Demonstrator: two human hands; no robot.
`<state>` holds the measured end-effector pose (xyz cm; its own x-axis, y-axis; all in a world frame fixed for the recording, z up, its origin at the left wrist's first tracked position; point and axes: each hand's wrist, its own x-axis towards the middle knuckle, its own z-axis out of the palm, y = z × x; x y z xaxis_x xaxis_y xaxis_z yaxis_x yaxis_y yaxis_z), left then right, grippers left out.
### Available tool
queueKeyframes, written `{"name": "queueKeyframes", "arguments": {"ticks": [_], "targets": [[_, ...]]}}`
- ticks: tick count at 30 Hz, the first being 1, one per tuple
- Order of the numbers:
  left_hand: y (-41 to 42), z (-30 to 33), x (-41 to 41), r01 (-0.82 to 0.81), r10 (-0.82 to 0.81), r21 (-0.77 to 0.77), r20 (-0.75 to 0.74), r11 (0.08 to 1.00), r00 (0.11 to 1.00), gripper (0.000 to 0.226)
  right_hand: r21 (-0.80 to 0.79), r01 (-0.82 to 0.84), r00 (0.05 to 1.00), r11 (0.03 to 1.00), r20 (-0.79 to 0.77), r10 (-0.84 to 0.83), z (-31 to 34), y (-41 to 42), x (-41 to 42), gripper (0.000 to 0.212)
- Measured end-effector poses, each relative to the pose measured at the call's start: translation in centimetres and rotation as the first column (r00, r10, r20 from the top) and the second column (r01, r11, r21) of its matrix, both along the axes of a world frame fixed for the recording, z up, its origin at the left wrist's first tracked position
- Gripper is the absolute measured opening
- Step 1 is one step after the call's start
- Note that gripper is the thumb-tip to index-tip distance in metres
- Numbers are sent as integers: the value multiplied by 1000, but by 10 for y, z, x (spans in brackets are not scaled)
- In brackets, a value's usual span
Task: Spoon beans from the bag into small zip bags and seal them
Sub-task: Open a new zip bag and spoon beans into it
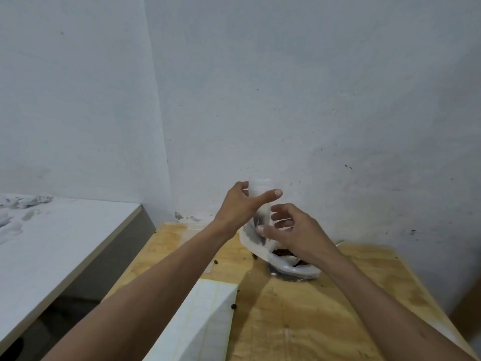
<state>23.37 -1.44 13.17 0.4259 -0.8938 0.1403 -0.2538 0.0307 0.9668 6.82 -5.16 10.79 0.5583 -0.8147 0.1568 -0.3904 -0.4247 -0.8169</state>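
1. Head view, centre of the frame: we see the small zip bag (260, 201) held upright in the air above the wooden table (299, 321). It is clear to milky plastic, its top edge level with the fingertips. A few dark beans show through its lower part.
2. The left hand (238, 207) grasps the small zip bag near the top, thumb across the front and fingers behind.
3. The right hand (294, 230) sits just right of and below the left. Its fingers are curled at the lower part of the small zip bag; we cannot tell whether they pinch it.
4. Below the right hand, the bean bag (294, 269) stands on the table with its mouth open. It is translucent plastic holding dark brown beans, with a pale spoon (289, 259) lying inside.
5. Loose beans (233, 306) lie scattered on the table.
6. Lower centre: a white foam block (200, 321) rests on the table.
7. We find no readable writing or brand on any item.
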Motion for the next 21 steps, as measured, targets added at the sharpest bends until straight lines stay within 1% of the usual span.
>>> {"name": "queueKeyframes", "arguments": {"ticks": [3,4,5,8,9,11,15,19,21], "targets": [[1,1,-1,-13,13,16,-26,1000,1000,85,-8,33,998,999,55,-32,1,-3,12,25],[2,1,2,-30,30,3,-33,1000,999,82,8,47,996,999,81,-48,0,-6,12,21],[2,0,7,-48,47,-26,-56,998,997,73,47,45,993,998,111,-50,0,-9,12,22],[5,-1,20,-70,47,-132,-166,989,985,28,189,-8,980,982,196,-30,1,-13,7,31],[6,-1,24,-69,43,-146,-179,987,983,21,208,-21,976,978,218,-26,3,-13,6,31],[8,-3,28,-67,39,-156,-177,985,983,18,229,-27,962,973,269,-36,7,-13,6,28],[14,-7,27,-54,27,-166,-159,985,987,18,239,20,915,971,388,-115,18,-13,8,20],[18,-6,28,-60,32,-179,-153,982,988,16,230,42,898,972,417,-137,23,-9,12,18],[19,-4,29,-40,16,-178,-135,983,991,15,240,40,896,970,422,-142,24,-7,13,21]]}}
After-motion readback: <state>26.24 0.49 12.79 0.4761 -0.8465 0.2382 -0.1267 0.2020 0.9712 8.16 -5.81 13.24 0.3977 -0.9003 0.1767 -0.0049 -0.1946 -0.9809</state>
